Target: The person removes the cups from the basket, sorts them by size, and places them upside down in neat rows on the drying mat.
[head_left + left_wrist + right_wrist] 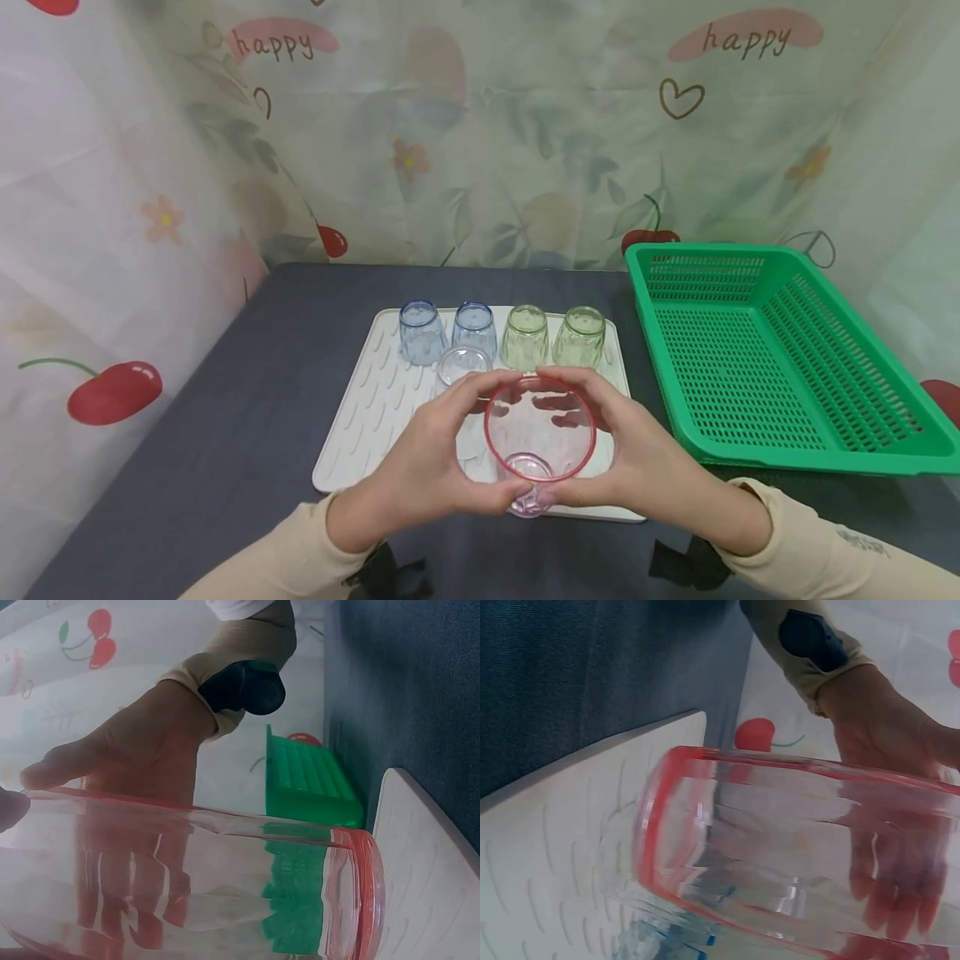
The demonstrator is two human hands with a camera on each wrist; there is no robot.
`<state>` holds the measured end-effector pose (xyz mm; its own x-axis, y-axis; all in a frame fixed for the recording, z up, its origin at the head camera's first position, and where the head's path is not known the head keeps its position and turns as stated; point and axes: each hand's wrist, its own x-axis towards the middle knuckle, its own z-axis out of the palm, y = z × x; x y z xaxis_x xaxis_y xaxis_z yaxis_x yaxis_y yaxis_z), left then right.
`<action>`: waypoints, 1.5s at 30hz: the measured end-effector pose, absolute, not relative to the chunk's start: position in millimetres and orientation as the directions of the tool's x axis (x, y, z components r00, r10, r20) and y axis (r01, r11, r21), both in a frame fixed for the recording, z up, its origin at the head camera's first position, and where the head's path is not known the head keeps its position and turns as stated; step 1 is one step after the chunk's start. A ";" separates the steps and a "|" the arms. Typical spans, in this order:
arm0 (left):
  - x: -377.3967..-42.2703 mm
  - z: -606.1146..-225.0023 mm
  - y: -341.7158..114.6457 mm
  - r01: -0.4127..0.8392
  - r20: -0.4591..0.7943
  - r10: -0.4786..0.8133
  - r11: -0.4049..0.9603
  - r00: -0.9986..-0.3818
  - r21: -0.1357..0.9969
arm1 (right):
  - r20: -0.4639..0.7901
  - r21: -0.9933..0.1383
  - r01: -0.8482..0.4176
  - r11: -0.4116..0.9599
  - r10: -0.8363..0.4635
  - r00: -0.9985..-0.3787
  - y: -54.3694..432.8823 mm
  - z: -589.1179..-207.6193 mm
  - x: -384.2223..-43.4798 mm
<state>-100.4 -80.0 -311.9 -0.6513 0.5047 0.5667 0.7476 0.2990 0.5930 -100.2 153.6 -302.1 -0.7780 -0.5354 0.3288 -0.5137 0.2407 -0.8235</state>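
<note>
Both hands hold a clear glass with a pink-red rim (538,437) upright, mouth up, over the near part of a white draining mat (375,400). My left hand (435,458) curves round its left side and my right hand (637,442) round its right, thumbs at the near side. Through the glass wall, the right fingers (142,885) show in the left wrist view and the left fingers (896,885) in the right wrist view. Its thick base (364,892) hangs close over the mat. Beyond the hands a colourless glass (463,365) stands on the mat, partly hidden.
Two blue glasses (422,335) and two green glasses (525,337) stand upside down in a row along the mat's far edge. A green plastic basket (806,462) with slotted walls is to the right on the dark table (225,442). A printed curtain (487,125) surrounds the table.
</note>
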 end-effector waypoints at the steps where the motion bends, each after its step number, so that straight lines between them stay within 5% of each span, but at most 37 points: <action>1: -100.6 -311.6 -79.9 0.749 0.569 0.504 0.298 -0.650 0.592 | 0.341 -0.824 -0.519 0.227 -0.533 -0.775 153.5 -303.3 -100.0; 13: -101.9 -308.9 -78.0 0.782 0.624 0.490 0.236 -0.608 0.577 | 0.442 -0.806 -0.572 0.153 -0.488 -0.753 149.9 -315.1 -96.2; 45: -105.2 -281.8 -87.3 0.757 0.704 0.417 -0.055 -0.575 0.651 | 0.422 -0.815 -0.561 0.147 -0.515 -0.747 148.9 -364.0 -100.3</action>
<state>-105.2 -87.3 -281.8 -0.5747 0.4169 0.7042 0.7574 -0.0551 0.6506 -100.3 148.9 -364.0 -0.7467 -0.5146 0.4215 -0.5610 0.1466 -0.8147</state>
